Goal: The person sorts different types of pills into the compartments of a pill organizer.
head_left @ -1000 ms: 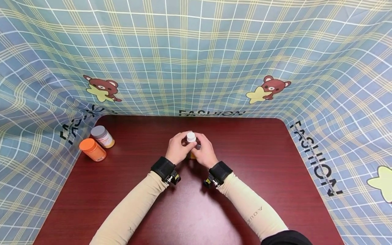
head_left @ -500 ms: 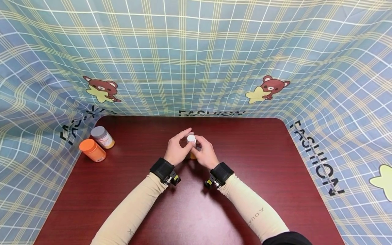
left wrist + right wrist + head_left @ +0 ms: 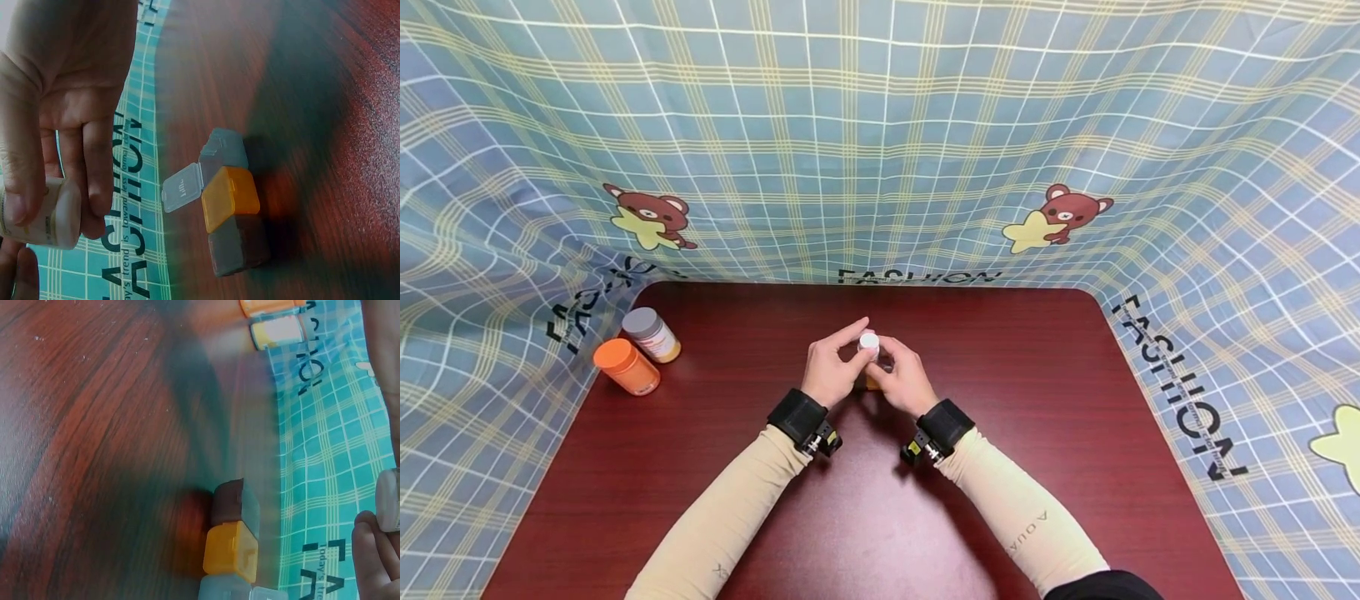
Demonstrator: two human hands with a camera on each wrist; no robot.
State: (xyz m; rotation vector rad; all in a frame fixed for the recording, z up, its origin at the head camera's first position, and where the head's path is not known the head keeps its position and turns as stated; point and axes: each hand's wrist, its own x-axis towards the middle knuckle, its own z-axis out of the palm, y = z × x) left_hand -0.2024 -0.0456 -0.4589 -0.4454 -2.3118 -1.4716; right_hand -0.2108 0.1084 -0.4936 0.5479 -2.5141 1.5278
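Both hands meet around a small white pill bottle (image 3: 868,342) held above the table, its white cap facing up. My right hand (image 3: 904,377) grips the bottle's side between thumb and fingers. On the other side, my left hand (image 3: 832,367) has its thumb against the upper part, with the index finger reaching up behind. The bottle (image 3: 50,215) is cut off in the left wrist view. Below stands a small pill box (image 3: 228,197) with clear, orange and dark compartments. The clear compartment's lid (image 3: 182,187) hangs open. From above, the hands hide most of the pill box.
At the table's left edge stand a jar with a grey lid (image 3: 651,335) and an orange jar (image 3: 627,367). The dark red table (image 3: 1000,375) is enclosed by checked blue cloth (image 3: 880,167) at the back and sides.
The bottle has come slightly lower and nearer between the hands. My left index finger has straightened upward away from the cap. Both jars stay in place.
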